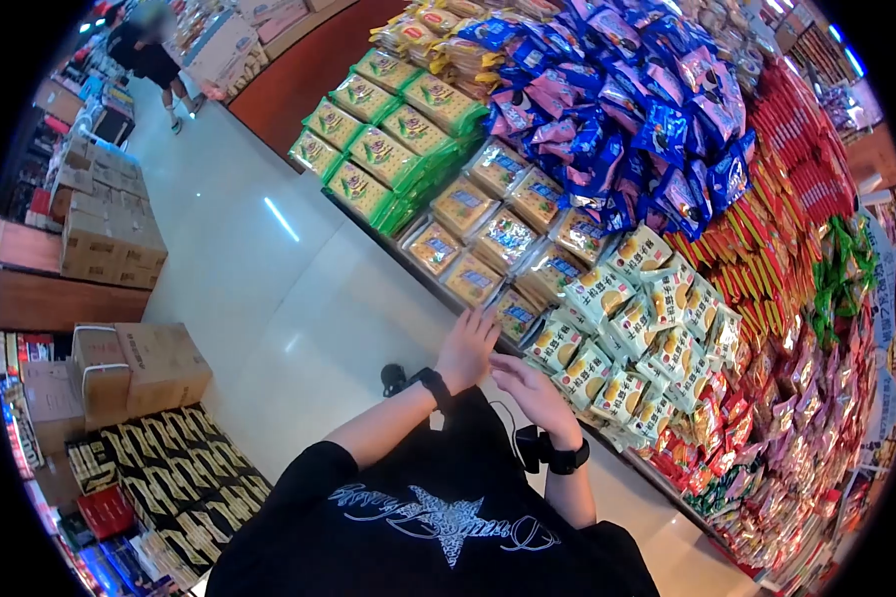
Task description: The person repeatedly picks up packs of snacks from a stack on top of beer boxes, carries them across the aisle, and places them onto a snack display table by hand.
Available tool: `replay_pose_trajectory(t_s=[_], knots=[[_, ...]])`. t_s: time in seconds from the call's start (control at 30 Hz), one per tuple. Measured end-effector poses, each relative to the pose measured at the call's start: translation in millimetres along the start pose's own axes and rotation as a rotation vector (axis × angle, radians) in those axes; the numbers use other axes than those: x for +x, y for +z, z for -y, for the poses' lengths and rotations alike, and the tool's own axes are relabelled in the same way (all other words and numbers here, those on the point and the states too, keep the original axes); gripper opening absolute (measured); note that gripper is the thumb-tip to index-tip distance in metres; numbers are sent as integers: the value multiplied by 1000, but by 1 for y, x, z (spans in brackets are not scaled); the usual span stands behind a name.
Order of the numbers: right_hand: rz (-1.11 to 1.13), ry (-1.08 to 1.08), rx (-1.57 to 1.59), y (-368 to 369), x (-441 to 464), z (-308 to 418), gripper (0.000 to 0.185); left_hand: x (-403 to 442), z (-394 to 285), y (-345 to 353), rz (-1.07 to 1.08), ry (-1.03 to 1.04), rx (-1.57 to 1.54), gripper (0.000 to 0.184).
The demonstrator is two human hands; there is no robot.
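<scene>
My left hand (468,350) is held over the near edge of the display, fingers stretched out, beside a clear-wrapped pack of square crackers (516,314). Just to its right is my right hand (540,400), fingers extended toward the left hand, with the fingertips close to the left palm; whether they touch I cannot tell. Neither hand holds anything visible. White biscuit packets (589,370) lie beyond my right hand. Farther left along the display are green-edged cracker packs (363,194), and a heap of blue and pink packets (657,129) rises behind.
Orange and red packets (767,249) fill the right side of the display. Across the shiny floor (259,269) on the left stand cardboard boxes (159,363) and black-and-gold boxes (169,468). Another person (144,55) stands far down the aisle.
</scene>
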State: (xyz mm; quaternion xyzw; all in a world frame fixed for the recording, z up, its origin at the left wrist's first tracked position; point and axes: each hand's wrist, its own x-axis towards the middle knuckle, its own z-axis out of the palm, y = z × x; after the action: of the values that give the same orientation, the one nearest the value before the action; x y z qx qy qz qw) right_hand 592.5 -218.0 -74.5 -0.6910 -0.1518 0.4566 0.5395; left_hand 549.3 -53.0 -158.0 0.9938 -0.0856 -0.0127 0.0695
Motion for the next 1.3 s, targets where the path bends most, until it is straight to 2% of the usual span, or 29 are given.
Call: replay_pose_trajectory(t_s=[0.27,0.33,0.43,0.57,0.63,0.77,0.83,1.03,1.3], knots=[[106,13,-92,16,12,30,40,-62,26,-36,-15,-222,-421,64],[151,36,-136,27,19,41,39,-87,32,-76,19,-366,-702,61],[202,-96,30,47,25,53,36,-140,38,-106,-129,-473,-760,55],[243,-149,-49,84,29,75,33,-216,39,-150,-322,-589,-879,51],[282,-179,-65,112,25,89,33,-260,32,-163,-433,-756,-999,49],[367,-251,-115,177,14,98,30,-348,8,-186,-682,-904,-996,46],[432,-262,-102,213,8,95,28,-396,-8,-180,-759,-1041,-924,43],[681,-304,-235,343,-24,73,31,-546,-71,-153,-1044,-1269,-844,41],[967,-319,-374,464,-53,54,31,-639,-142,-151,-1286,-1535,-745,41]])
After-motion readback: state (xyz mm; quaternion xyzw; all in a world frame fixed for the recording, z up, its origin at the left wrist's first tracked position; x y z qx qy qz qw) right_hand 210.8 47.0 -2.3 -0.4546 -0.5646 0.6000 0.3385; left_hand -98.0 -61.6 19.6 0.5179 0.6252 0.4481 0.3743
